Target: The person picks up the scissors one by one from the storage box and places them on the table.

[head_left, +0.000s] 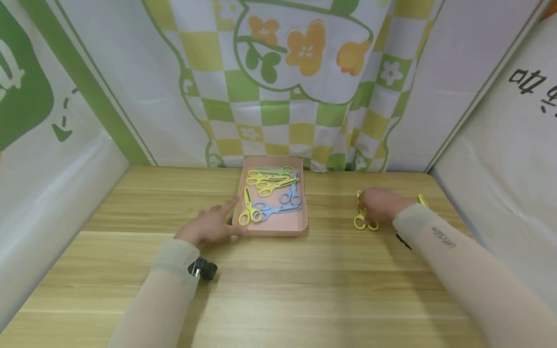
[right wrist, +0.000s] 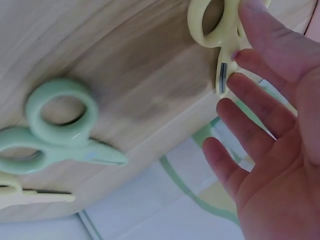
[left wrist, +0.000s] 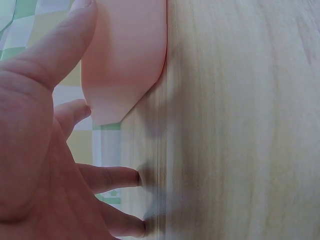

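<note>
A shallow pink tray (head_left: 271, 229) with several yellow and blue scissors in it stands at the back middle of the table. My left hand (head_left: 209, 225) spreads its fingers at the tray's left side, thumb and index finger touching the wall (left wrist: 130, 45). To the right of the tray, my right hand (head_left: 379, 204) pinches a pair of yellow scissors (head_left: 359, 221) between thumb and fingers, handle loops toward me. In the right wrist view those scissors (right wrist: 227, 35) are beside the fingertips, near the tabletop. Green scissors (right wrist: 62, 132) lie nearby, hidden in the head view.
Another pair of yellow scissors (head_left: 423, 201) lies past my right wrist, partly covered by it. A checkered curtain (head_left: 278, 116) hangs behind the table's back edge. White fabric walls (head_left: 513, 159) stand on both sides of the wooden table (head_left: 278, 290).
</note>
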Available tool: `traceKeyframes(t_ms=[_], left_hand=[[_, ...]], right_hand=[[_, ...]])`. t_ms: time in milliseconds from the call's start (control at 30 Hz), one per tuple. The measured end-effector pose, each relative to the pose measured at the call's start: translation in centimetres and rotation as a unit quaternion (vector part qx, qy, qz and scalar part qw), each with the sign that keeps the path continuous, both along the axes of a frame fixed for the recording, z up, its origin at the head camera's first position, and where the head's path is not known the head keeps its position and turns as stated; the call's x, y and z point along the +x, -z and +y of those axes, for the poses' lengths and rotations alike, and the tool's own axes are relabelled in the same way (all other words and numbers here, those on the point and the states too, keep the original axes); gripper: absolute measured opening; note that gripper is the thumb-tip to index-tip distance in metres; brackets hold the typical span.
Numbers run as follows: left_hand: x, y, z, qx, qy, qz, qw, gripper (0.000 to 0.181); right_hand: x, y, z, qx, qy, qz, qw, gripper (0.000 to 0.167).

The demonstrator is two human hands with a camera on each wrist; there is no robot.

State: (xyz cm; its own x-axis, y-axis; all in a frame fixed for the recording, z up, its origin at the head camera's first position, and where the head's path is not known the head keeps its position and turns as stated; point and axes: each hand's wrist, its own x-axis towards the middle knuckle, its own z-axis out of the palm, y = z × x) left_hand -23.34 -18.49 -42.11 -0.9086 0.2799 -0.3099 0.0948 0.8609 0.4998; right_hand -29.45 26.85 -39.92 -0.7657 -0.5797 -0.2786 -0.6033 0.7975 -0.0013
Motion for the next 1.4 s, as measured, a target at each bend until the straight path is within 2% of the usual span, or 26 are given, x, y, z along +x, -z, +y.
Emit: traceKeyframes(t_ms=[67, 167, 433, 600, 733, 967, 1200, 1400], left_hand=[[0.0, 0.0, -0.1, -0.003, 0.001, 0.003, 1.0000, 0.106], [0.0, 0.0, -0.1, -0.006, 0.000, 0.004, 1.0000, 0.105], [0.1, 0.0, 0.0, 0.004, -0.003, 0.000, 1.0000, 0.106], [0.1, 0.1, 0.4, 0.009, -0.005, -0.010, 0.9999, 0.108], [0.2, 0.0, 0.3, 0.017, -0.009, -0.010, 0.9998, 0.110], [0.4, -0.1, 0.1, 0.017, -0.025, -0.019, 0.9994, 0.108], [0.3, -0.1, 0.0, 0.008, -0.019, -0.013, 0.9997, 0.106], [0.3, -0.2, 0.0, 0.011, -0.014, -0.010, 0.9998, 0.110]], right_hand=[[0.0, -0.1, 0.3, 0.002, -0.022, 0.006, 0.9997, 0.015], [0.1, -0.3, 0.7, 0.003, -0.029, 0.005, 0.9996, 0.017], [0.8, -0.3, 2.2, -0.031, 0.011, -0.012, 0.9994, 0.017], [1.0, 0.0, 3.5, -0.030, 0.023, -0.020, 0.9991, 0.017], [1.0, -0.1, 3.8, -0.033, 0.031, -0.026, 0.9986, 0.025], [1.1, -0.6, 3.9, -0.031, 0.015, -0.013, 0.9993, 0.027], [1.0, -0.9, 4.2, -0.030, 0.007, -0.014, 0.9994, 0.031], [0.9, -1.1, 4.3, -0.052, -0.020, 0.003, 0.9985, 0.017]])
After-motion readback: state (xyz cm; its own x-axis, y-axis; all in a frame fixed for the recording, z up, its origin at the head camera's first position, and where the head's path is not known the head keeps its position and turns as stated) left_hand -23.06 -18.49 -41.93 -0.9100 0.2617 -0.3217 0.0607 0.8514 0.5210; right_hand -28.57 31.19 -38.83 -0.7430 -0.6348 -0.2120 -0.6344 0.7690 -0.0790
